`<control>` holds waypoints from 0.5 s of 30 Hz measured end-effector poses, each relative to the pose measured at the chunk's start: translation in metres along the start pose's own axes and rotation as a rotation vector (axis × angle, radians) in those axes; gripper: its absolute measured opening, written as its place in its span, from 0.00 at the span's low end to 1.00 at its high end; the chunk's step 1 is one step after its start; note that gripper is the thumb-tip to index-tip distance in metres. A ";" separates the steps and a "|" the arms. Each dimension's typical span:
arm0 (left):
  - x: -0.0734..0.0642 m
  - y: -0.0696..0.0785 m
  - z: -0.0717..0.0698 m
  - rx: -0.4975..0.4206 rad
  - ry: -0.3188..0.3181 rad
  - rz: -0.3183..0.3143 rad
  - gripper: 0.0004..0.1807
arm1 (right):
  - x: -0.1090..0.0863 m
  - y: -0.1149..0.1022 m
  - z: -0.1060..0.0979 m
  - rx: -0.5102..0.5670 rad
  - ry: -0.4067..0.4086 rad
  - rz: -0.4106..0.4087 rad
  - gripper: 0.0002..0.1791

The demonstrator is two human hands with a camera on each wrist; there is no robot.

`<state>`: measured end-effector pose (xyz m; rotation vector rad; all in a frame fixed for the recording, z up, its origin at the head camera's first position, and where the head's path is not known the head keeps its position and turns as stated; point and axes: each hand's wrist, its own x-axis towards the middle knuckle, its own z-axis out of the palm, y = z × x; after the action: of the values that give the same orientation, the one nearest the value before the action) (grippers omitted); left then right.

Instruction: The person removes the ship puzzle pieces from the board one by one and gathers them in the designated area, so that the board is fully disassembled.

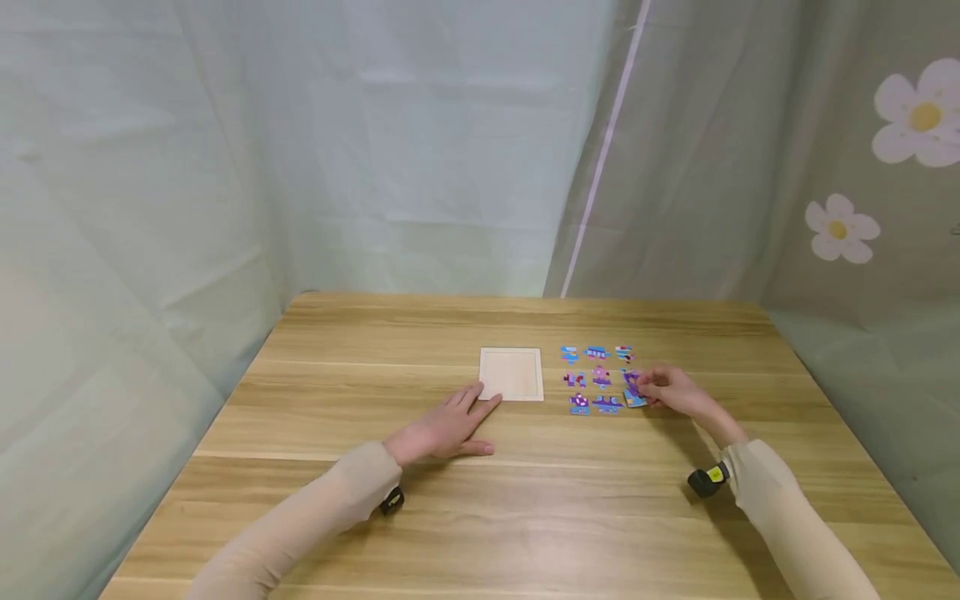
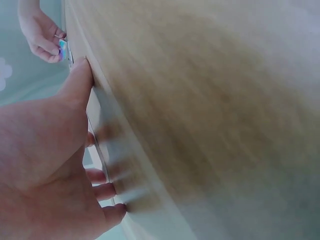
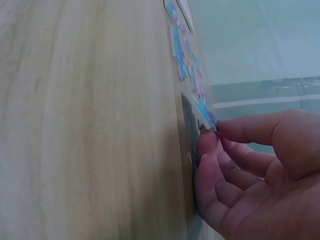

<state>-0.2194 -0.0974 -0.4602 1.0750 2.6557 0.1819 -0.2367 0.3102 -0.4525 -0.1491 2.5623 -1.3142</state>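
My right hand (image 1: 672, 392) pinches a blue and purple jigsaw piece (image 1: 634, 395) between thumb and fingers, at the right end of the group of pieces. In the right wrist view the pinched puzzle piece (image 3: 204, 114) is tilted, one edge raised close over the table. My left hand (image 1: 448, 423) lies with its fingers spread, fingertips at the lower left corner of a square wooden puzzle frame (image 1: 542, 375), whose pale inside holds no pieces. Between the frame and my right hand lie several loose jigsaw pieces (image 1: 602, 377) in rough rows, blue, purple and pink.
The wooden table (image 1: 570, 517) reaches back to a pale curtain (image 1: 420, 167). At the right hangs more cloth with white flowers (image 1: 838, 228). Black cameras sit on both wrists, the right wrist camera (image 1: 705, 482) close above the table.
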 end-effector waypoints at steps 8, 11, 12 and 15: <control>0.002 -0.004 0.000 0.001 -0.004 0.006 0.44 | -0.001 0.001 -0.002 -0.067 -0.015 0.002 0.12; 0.003 -0.005 0.001 -0.012 -0.003 0.004 0.44 | -0.001 0.002 -0.004 -0.100 -0.014 -0.002 0.12; 0.003 -0.005 0.001 -0.020 -0.003 0.001 0.44 | -0.001 0.002 -0.005 -0.108 -0.016 -0.002 0.12; 0.003 -0.006 0.001 -0.055 0.006 -0.003 0.45 | -0.002 0.002 -0.007 -0.128 -0.012 -0.010 0.12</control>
<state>-0.2255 -0.0994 -0.4628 1.0548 2.6414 0.2558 -0.2369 0.3174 -0.4502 -0.1939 2.6384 -1.1491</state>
